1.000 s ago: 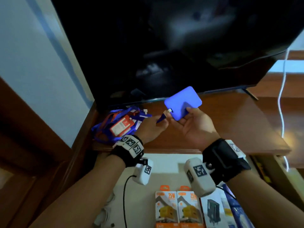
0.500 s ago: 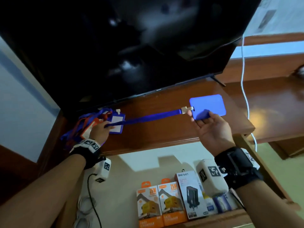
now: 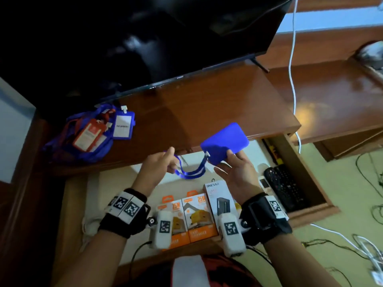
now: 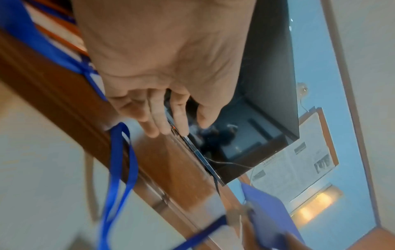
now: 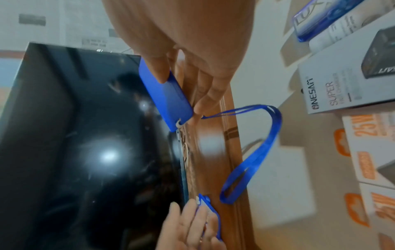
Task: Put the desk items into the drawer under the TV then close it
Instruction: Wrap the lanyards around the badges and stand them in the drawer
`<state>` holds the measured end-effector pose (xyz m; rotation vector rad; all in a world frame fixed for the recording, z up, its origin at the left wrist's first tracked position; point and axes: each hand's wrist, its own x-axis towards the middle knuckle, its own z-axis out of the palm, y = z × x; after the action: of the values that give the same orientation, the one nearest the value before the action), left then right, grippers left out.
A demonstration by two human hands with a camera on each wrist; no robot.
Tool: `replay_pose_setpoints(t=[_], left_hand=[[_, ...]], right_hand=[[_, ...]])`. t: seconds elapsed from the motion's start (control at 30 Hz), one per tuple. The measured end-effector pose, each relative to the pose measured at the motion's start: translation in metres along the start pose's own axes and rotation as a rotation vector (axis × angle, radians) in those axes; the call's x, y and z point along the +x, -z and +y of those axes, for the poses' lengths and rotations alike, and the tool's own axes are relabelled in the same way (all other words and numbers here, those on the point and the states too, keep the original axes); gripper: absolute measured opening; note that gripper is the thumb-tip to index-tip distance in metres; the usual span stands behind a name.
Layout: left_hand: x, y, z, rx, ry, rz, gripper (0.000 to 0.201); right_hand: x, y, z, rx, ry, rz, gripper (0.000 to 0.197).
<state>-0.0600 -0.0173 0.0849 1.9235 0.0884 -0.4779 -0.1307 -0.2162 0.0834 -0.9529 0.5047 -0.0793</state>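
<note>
My right hand [image 3: 228, 162] pinches a plain blue card holder [image 3: 224, 142] by its lower edge, above the open drawer [image 3: 301, 168]. In the right wrist view the thumb and fingers [image 5: 200, 94] clamp the holder [image 5: 169, 94]. Its blue lanyard [image 3: 190, 172] sags in a loop toward my left hand [image 3: 163, 162]. The left wrist view shows that hand's fingers [image 4: 162, 115] nearly straight, with the strap's [image 4: 119, 169] looped end beside them and no grip visible. A pile of other lanyards and badges [image 3: 87, 137] lies at the desk's left, under the TV [image 3: 145, 38].
The drawer holds two orange charger boxes [image 3: 186, 216], a grey ONESAM box [image 3: 219, 195] and a black remote [image 3: 286, 189] at its right. A white cable [image 3: 292, 79] hangs down past the TV's right edge. Loose cables lie on the floor at right.
The lanyard was stretched taut to the pile; it has come free and hangs slack. My left hand left the pile and both hands came back over the drawer with the holder.
</note>
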Motion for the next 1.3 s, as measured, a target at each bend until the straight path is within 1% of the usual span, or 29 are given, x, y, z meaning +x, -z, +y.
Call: replay_pose_setpoints(t=[0.1, 0.13, 0.2, 0.27, 0.3, 0.33, 0.4, 0.47, 0.53, 0.6, 0.67, 0.73, 0.8, 0.87, 0.93, 1.0, 1.1, 1.2, 1.3], left_hand=[[-0.022, -0.015, 0.011, -0.079, 0.166, -0.236, 0.072], [-0.024, -0.017, 0.011, -0.104, 0.217, -0.290, 0.079], [-0.026, -0.015, 0.014, -0.173, 0.322, -0.357, 0.088], [-0.025, -0.011, 0.017, -0.255, 0.401, -0.378, 0.092], [-0.024, -0.009, 0.018, -0.302, 0.421, -0.365, 0.089], [-0.024, -0.006, 0.019, -0.338, 0.428, -0.350, 0.081], [-0.024, -0.002, 0.018, -0.345, 0.414, -0.349, 0.056], [-0.024, -0.001, 0.014, -0.317, 0.361, -0.350, 0.031], [-0.024, -0.002, 0.007, -0.293, 0.304, -0.322, 0.018], [-0.023, -0.002, 0.004, -0.240, 0.262, -0.301, 0.012], [-0.023, 0.001, 0.004, -0.128, 0.210, -0.308, 0.015], [-0.022, 0.007, 0.007, 0.009, 0.121, -0.360, 0.011], [-0.021, 0.013, 0.014, 0.120, 0.036, -0.420, 0.007], [-0.019, 0.020, 0.019, 0.212, -0.035, -0.439, 0.009], [-0.017, 0.024, 0.022, 0.274, -0.079, -0.437, 0.008], [-0.015, 0.028, 0.021, 0.313, -0.090, -0.420, 0.007], [-0.013, 0.030, 0.014, 0.323, -0.057, -0.336, 0.009], [-0.011, 0.026, 0.003, 0.254, 0.021, -0.187, 0.018], [-0.010, 0.018, -0.001, 0.136, 0.066, -0.094, 0.014]], right_hand=[[-0.005, -0.006, 0.011, -0.136, 0.062, -0.061, 0.020], [-0.007, -0.010, 0.012, -0.204, 0.098, -0.081, 0.022], [-0.011, -0.017, 0.014, -0.371, 0.182, -0.130, 0.026], [-0.017, -0.023, 0.018, -0.474, 0.252, -0.208, 0.027], [-0.019, -0.024, 0.021, -0.513, 0.281, -0.251, 0.027], [-0.020, -0.024, 0.025, -0.552, 0.306, -0.295, 0.028], [-0.020, -0.023, 0.031, -0.606, 0.326, -0.361, 0.027], [-0.017, -0.021, 0.031, -0.604, 0.307, -0.390, 0.027], [-0.015, -0.020, 0.027, -0.555, 0.260, -0.383, 0.035], [-0.012, -0.022, 0.022, -0.479, 0.234, -0.321, 0.038], [-0.006, -0.025, 0.016, -0.473, 0.249, -0.215, 0.034], [-0.001, -0.028, 0.012, -0.542, 0.268, -0.163, 0.037], [0.002, -0.031, 0.011, -0.560, 0.234, -0.221, 0.032], [0.003, -0.033, 0.011, -0.512, 0.115, -0.311, 0.027], [0.005, -0.034, 0.015, -0.496, 0.012, -0.309, 0.031], [0.005, -0.035, 0.019, -0.510, -0.011, -0.283, 0.029], [0.003, -0.033, 0.022, -0.525, 0.024, -0.244, 0.019], [0.001, -0.030, 0.023, -0.518, 0.110, -0.159, 0.016], [-0.005, -0.036, 0.024, -0.481, 0.141, -0.143, 0.021]])
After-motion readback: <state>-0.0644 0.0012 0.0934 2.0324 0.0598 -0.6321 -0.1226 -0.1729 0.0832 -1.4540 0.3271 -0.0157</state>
